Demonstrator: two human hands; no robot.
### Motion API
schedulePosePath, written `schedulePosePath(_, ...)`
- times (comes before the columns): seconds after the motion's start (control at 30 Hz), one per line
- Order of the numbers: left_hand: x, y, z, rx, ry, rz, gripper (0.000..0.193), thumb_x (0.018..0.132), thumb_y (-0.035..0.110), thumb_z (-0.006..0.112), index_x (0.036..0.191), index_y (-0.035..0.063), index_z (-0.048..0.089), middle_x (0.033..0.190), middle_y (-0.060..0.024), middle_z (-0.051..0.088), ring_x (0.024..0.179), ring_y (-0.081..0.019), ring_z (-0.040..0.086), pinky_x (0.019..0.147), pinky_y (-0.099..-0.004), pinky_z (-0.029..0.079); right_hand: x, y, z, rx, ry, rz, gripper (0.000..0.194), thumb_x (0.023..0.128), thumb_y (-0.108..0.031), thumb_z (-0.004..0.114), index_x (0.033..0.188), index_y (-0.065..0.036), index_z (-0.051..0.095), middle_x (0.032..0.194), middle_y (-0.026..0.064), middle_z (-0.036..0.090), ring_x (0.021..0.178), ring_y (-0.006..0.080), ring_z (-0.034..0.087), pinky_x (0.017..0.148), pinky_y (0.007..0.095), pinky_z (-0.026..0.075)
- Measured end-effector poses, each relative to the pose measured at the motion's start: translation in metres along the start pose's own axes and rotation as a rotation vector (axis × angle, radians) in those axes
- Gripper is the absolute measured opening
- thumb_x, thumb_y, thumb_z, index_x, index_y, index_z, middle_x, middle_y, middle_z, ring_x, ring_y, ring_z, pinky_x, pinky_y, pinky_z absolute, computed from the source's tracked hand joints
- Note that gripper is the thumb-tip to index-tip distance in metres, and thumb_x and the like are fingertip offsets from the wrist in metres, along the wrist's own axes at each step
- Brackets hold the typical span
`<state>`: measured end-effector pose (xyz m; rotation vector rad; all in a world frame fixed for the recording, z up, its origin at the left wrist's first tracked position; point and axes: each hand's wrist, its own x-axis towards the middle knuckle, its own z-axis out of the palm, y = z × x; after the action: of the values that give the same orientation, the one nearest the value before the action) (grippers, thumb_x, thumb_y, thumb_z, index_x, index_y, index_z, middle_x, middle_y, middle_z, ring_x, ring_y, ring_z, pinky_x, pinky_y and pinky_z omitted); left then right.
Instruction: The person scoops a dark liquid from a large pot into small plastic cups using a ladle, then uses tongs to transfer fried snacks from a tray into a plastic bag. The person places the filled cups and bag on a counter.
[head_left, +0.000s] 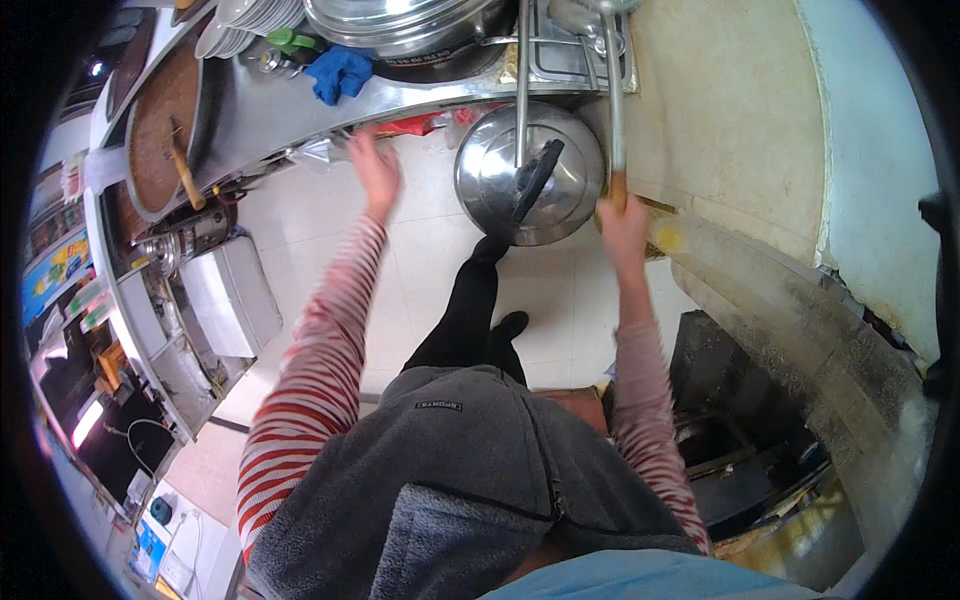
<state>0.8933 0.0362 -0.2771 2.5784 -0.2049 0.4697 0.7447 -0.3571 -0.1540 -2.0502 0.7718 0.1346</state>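
Note:
My right hand (624, 232) is closed around the wooden handle of a long metal ladle (615, 97). Its head, at the top edge of the view, is over the gas stove (551, 64). My left hand (375, 176), blurred, is in front of the steel counter edge (420, 101) with the thumb apart and nothing visible in it. Close to its fingertips hangs clear plastic (316, 150). A second metal utensil's handle (522, 97) sticks out past the counter edge. Below it is a round steel lid (487, 184) with a black handle (538, 184); what it rests on is hidden.
On the counter stand a large lidded steel pot (420, 49), a blue cloth (339, 73) and stacked white plates (259, 15). A wide brown-surfaced pan (154, 142) with a wooden-handled tool is at left. A wall (720, 112) borders the right; a dark stove-like unit (720, 435) is lower right.

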Motion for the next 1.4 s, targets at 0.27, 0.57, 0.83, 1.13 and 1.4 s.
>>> schedulePosePath(0.27,0.197,-0.197,0.079,0.320,-0.396,0.093,0.050,0.086,0.041,0.068,0.124,0.0087,0.064,0.113,-0.0204,0.070,0.105,-0.0392,0.066,0.091,-0.0479,0.051,-0.229,0.029,-0.011,0.232,0.006,0.331,0.020,0.087,-0.017,0.066,0.090,0.000,0.057,0.072,0.0056,0.053,0.066,0.0136,0.050,0.060,0.0323,0.045)
schedulePosePath(0.57,0.041,-0.100,-0.074,-1.086,-0.838,-0.790,0.030,0.098,0.014,0.062,0.126,0.0046,0.056,0.119,-0.0084,0.065,0.104,-0.0178,0.062,0.094,-0.0318,0.049,-0.316,0.036,-0.024,0.224,0.144,0.350,0.024,0.086,-0.017,0.068,0.088,0.002,0.053,0.070,0.0102,0.049,0.064,0.0198,0.049,0.060,0.0348,0.043)
schedulePosePath(0.83,-0.125,0.232,-0.189,-1.445,-1.655,-0.615,0.035,0.096,0.006,0.061,0.130,0.0039,0.053,0.128,-0.0068,0.061,0.116,-0.0157,0.059,0.100,-0.0325,0.048,-0.402,0.027,-0.037,0.145,0.406,0.228,0.023,0.086,-0.016,0.067,0.092,0.003,0.055,0.078,0.0160,0.057,0.069,0.0304,0.060,0.062,0.0417,0.048)
schedulePosePath(1.13,-0.272,0.414,-0.235,-1.351,-1.511,-0.463,0.020,0.088,0.007,0.075,0.105,0.0027,0.065,0.096,-0.0044,0.070,0.079,-0.0120,0.066,0.071,-0.0274,0.055,-0.502,0.042,-0.018,-0.089,0.781,0.219,0.023,0.082,-0.009,0.063,0.100,0.000,0.051,0.094,0.0197,0.059,0.076,0.0429,0.063,0.065,0.0506,0.051)
schedulePosePath(1.4,-0.352,0.438,-0.255,-1.190,-1.718,-0.295,0.024,0.089,0.014,0.075,0.104,0.0016,0.062,0.089,-0.0051,0.067,0.075,-0.0149,0.065,0.067,-0.0302,0.055,-0.571,0.062,0.008,-0.091,0.933,0.386,0.022,0.082,-0.012,0.064,0.096,0.001,0.052,0.091,0.0195,0.060,0.073,0.0410,0.065,0.062,0.0495,0.054)
